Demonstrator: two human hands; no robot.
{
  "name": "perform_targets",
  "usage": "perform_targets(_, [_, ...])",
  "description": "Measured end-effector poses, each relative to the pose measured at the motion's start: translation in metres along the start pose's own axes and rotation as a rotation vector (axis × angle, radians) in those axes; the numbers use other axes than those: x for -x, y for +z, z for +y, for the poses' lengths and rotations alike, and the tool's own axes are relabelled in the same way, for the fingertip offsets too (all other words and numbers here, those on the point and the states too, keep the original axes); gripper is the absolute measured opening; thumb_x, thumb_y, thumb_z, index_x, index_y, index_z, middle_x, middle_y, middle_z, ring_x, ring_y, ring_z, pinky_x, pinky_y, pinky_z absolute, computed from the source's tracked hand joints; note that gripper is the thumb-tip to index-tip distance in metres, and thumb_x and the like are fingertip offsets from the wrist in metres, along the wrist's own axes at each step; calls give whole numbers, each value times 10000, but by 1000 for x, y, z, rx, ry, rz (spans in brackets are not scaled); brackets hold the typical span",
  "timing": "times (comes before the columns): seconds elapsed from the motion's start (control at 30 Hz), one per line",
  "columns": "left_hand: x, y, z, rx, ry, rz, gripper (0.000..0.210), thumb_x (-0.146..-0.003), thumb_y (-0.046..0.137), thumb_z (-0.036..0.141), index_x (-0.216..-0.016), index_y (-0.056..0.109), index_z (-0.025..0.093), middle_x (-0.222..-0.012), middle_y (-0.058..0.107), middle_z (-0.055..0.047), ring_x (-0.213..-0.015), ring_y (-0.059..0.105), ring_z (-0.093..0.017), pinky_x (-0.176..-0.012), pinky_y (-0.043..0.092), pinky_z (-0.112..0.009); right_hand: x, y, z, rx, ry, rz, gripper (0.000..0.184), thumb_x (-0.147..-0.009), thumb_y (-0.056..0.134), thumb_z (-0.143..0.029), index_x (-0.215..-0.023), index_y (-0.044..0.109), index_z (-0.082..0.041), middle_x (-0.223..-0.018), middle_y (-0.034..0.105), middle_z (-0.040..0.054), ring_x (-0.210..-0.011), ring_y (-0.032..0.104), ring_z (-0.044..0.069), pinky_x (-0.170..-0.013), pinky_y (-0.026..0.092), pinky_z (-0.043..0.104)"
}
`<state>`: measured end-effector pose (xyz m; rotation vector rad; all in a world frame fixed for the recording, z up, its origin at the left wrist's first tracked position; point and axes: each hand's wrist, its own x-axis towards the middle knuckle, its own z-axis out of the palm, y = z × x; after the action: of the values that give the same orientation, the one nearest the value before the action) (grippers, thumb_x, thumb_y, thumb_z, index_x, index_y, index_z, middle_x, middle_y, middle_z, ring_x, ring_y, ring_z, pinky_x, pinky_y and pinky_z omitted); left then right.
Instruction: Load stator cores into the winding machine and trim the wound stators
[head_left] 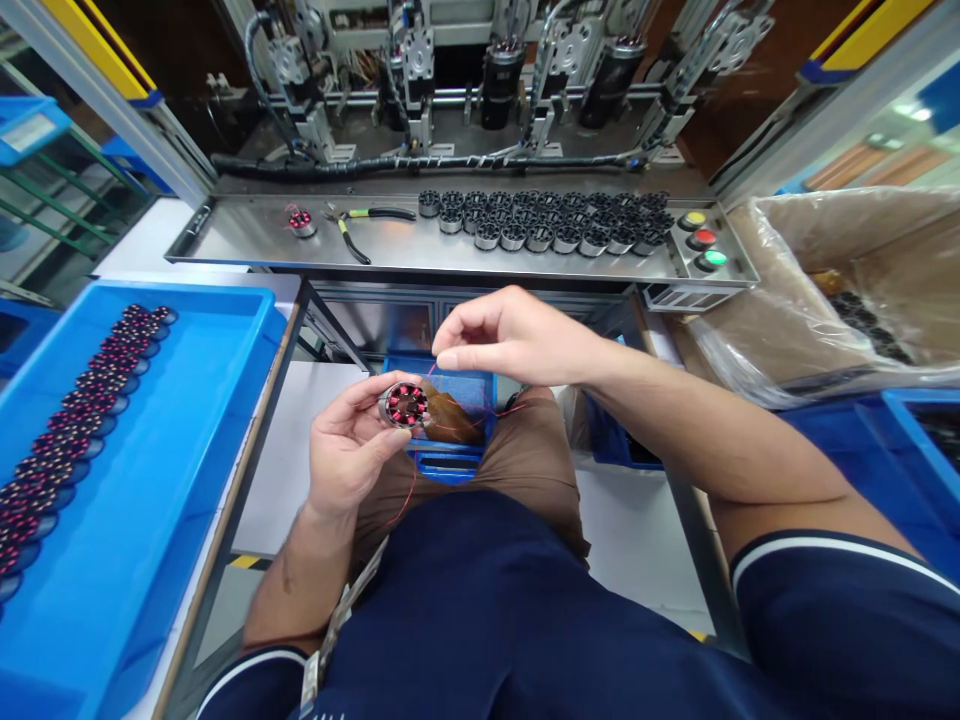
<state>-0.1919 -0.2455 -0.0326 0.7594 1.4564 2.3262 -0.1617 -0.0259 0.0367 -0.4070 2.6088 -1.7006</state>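
Between left fingers (365, 389) — stator (396, 405), axis camera-ward

Round silver metal ring (386, 406) with pink-red windings (398, 411), thin red wire (411, 491), yellow-and-black-handled pliers (381, 213), black-topped silver metal cylinders (540, 237), bright blue plastic tray (172, 440), navy shirt (487, 600) with white sleeve bands (795, 541)

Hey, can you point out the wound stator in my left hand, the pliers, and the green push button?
Wound stator (397, 406), head view: red coils on its face.
Pliers (384, 213), head view: black grip of the upper handle.
Green push button (715, 259), head view: its green cap.
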Motion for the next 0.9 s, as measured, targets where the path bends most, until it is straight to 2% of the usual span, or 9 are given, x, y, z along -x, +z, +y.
perform_targets(0.13, [-2, -1, 1, -37, 29, 49, 430, -658, 890, 191, -1064, 757, 235, -1021, 784, -63, -775, 756, -160, -689, 637, -236, 7, -10, -28, 272, -183, 204, 169, -920, 644, -299, -829, 678, -160, -820, 704, 31, -751, 616, 127, -725, 491, 287])
perform_targets(0.2, [-3, -2, 0, -32, 32, 55, 424, -651, 896, 194, -1051, 760, 234, -1016, 785, -63, -782, 758, -165, -695, 637, -240, 11, -9, -41, 382, -282, 196, 185, -937, 636, -315, -820, 672, -177, -852, 702, 33, -806, 627, 141, -770, 493, 303])
perform_targets(0.3, [-4, -1, -2, -5, 39, 44, 418, -657, 892, 178, -1051, 766, 241, -1025, 787, -55, -857, 761, -169, -718, 628, -211, 13, 1, -48, 464, -346, 80, 177, -941, 637, -287, -815, 668, -167, -841, 685, 29, -798, 614, 136, -754, 478, 290])
perform_targets(0.43, [-4, -2, -2, 9, 42, 30, 414, -678, 879, 178, -1069, 763, 249, -1055, 784, -49, -892, 751, -159, -737, 631, -211, 10, 15, -37, 507, -304, -9, 153, -927, 624, -186, -792, 677, -139, -779, 665, 28, -732, 581, 121, -691, 429, 269])
perform_targets(0.57, [-2, -5, -2, -4, 28, 33, 416, -681, 878, 205, -1078, 759, 253, -1057, 781, -51, -841, 750, -164, -700, 645, -245, 6, 17, -29, 430, -247, -36, 180, -926, 568, -106, -800, 694, -131, -756, 669, 22, -702, 575, 104, -682, 411, 254])
perform_targets(0.73, [0, -5, 0, 11, 18, 37, 422, -680, 882, 217, -1085, 765, 250, -1035, 788, -49, -817, 754, -161, -676, 641, -226, 4, 17, -30, 342, -203, 34, 156, -916, 596, -150, -786, 681, -132, -712, 656, 4, -658, 551, 87, -647, 396, 231])
perform_targets(0.9, [0, -4, 1, 30, -40, 59, 420, -659, 898, 267, -1062, 780, 257, -921, 794, -43, -740, 746, -161, -651, 641, -245, 5, 24, -27, 341, -240, 99, 201, -892, 622, -162, -693, 607, -146, -631, 576, -23, -576, 479, 74, -582, 369, 220])
